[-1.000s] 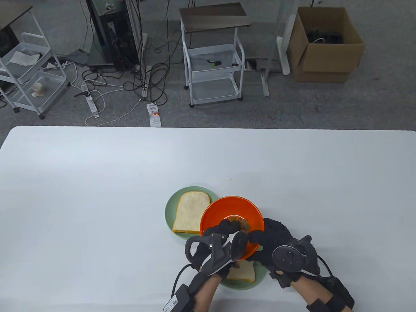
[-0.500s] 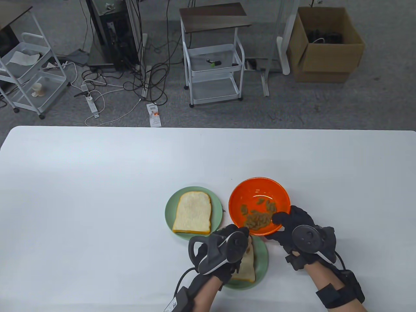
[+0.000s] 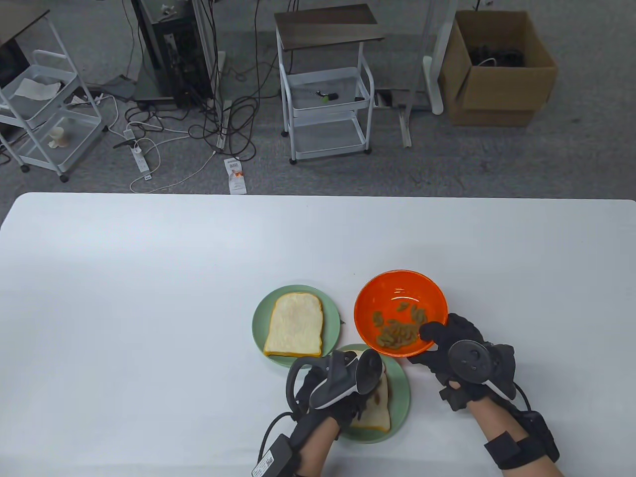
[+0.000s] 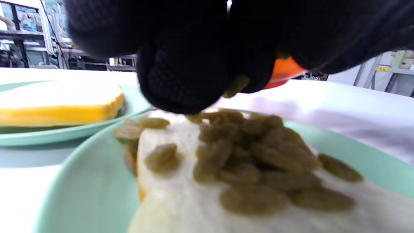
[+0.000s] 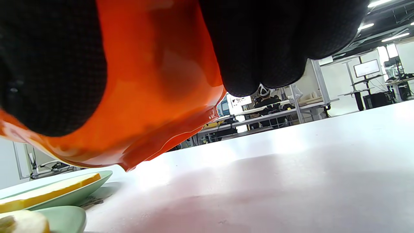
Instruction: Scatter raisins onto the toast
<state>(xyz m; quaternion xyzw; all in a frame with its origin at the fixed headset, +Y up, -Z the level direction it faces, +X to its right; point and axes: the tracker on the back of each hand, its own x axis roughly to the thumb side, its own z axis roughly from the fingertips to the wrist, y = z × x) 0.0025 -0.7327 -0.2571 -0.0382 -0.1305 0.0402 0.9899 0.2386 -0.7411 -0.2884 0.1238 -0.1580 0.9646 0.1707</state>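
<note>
Two green plates, two toast slices; one orange bowl gripped by right hand; left hand pinching raisins.

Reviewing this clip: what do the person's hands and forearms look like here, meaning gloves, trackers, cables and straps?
Both hands wear black mesh-textured gloves. The left hand carries a grey controller-like tracker with a ring loop; a black cable runs to a labelled box on the bare forearm. The right hand carries a darker tracker with a round face; black straps and a module wrap that forearm. No sleeves show.
</note>
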